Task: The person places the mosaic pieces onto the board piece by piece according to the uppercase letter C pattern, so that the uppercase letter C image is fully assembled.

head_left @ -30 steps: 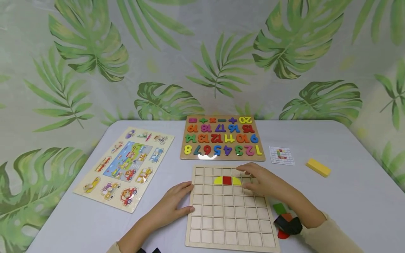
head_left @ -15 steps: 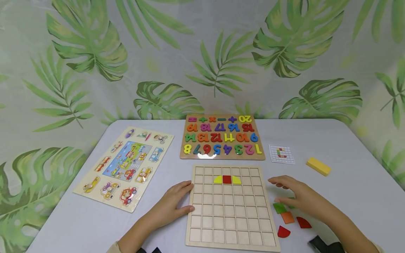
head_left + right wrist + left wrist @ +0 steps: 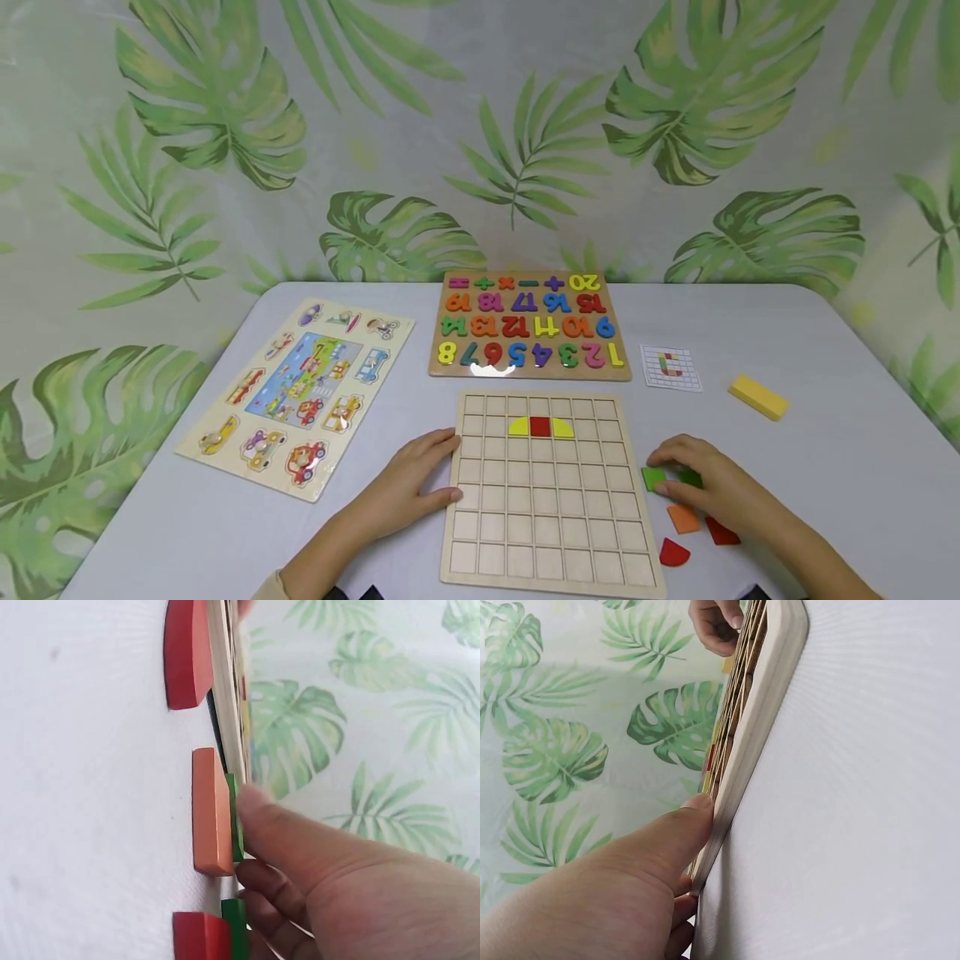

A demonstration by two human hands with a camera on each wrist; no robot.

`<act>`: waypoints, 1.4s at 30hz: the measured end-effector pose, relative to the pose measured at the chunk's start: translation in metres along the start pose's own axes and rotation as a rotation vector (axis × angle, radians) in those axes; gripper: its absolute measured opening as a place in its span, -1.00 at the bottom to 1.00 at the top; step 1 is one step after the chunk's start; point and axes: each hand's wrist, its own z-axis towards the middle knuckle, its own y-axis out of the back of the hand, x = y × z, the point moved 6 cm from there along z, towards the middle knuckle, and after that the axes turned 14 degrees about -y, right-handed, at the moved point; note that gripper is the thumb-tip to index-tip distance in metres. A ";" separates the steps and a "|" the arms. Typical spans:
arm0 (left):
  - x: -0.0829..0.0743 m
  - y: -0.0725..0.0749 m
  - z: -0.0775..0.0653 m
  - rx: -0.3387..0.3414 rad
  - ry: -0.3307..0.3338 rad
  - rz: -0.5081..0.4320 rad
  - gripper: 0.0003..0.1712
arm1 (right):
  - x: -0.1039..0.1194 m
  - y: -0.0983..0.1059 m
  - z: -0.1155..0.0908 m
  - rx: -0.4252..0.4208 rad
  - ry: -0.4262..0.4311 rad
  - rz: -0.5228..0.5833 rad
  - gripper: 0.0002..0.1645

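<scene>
Lying between right fingers (image 3: 672, 451), green square (image 3: 652, 478), pinch unclear, left fingers (image 3: 433, 442) spread against board (image 3: 555, 502)

From nine through twelve to three o'clock, a pale backdrop (image 3: 405, 158) is patterned with green leaves (image 3: 705, 92); toward six, a white counter (image 3: 750, 325) is softly lit.

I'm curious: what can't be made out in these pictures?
Dark green piece: in the head view, the right hand covers part of it, hiding its full outline.
Light green piece: in the right wrist view, the orange piece and the hand block much of it, so a firm grip can't be confirmed.
Small card: in the head view, its pattern is too small to read exactly.
Lower red piece: cut off by the right wrist view's bottom edge.
</scene>
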 end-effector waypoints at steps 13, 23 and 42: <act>-0.002 0.001 0.001 0.004 0.002 0.000 -0.23 | 0.006 0.004 0.001 -0.019 -0.062 -0.025 -0.68; -0.001 0.001 0.000 0.003 0.000 0.001 -0.23 | 0.056 0.015 0.010 -0.212 0.046 0.078 -0.57; -0.001 0.001 0.000 0.009 0.007 0.005 -0.22 | 0.110 -0.052 0.071 0.085 0.083 0.216 -0.65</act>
